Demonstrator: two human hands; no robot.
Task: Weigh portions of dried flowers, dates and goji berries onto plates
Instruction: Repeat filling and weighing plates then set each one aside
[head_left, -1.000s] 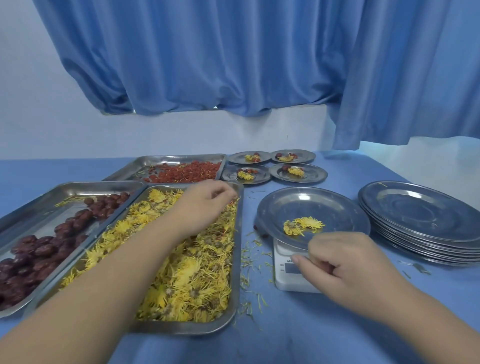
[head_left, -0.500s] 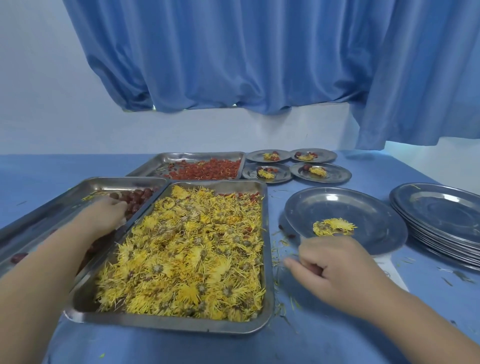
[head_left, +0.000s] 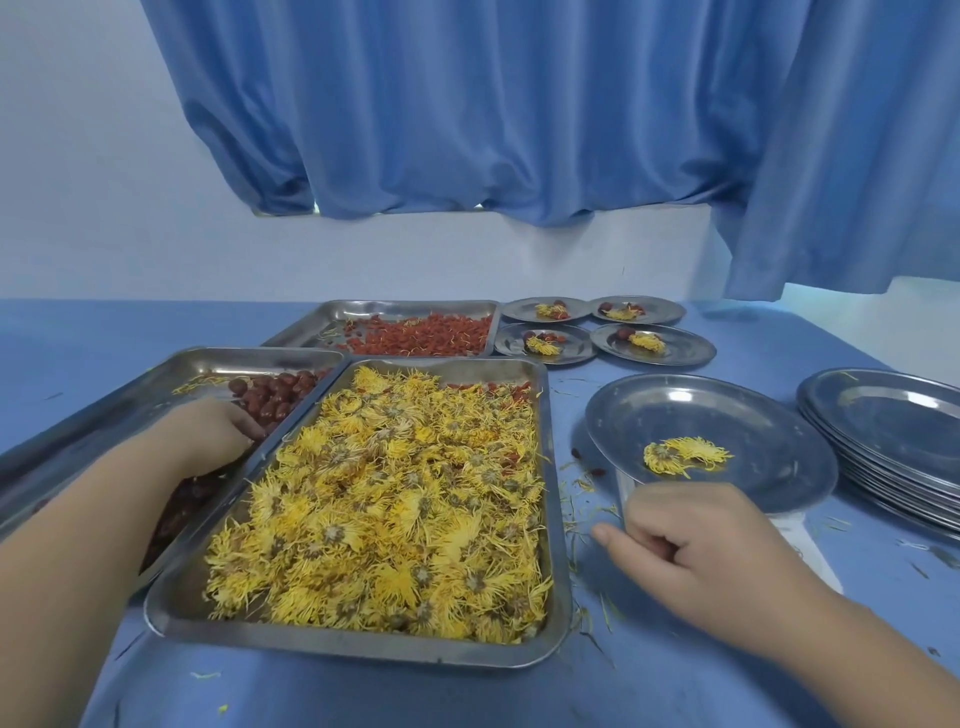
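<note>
My left hand (head_left: 208, 441) reaches into the steel tray (head_left: 98, 410) of dark red dates (head_left: 275, 392), fingertips down among them; whether it grips a date is hidden. My right hand (head_left: 701, 540) sits with fingers curled and thumb out, holding nothing, in front of the white scale (head_left: 802, 540). A steel plate (head_left: 623, 410) sits on the scale with a small clump of yellow dried flowers (head_left: 685, 456). Between my hands lies the full flower tray (head_left: 363, 647). Behind it sits the goji berry tray (head_left: 306, 325).
Several small filled plates (head_left: 670, 358) stand at the back right, each with flowers and dates. A stack of empty steel plates (head_left: 893, 415) stands at the far right. Loose petals litter the blue tabletop (head_left: 675, 675). A blue curtain (head_left: 467, 104) hangs behind.
My left hand has moved off the flower tray leftwards into the date tray. My view has turned to the left. My right hand has stayed by the scale.
</note>
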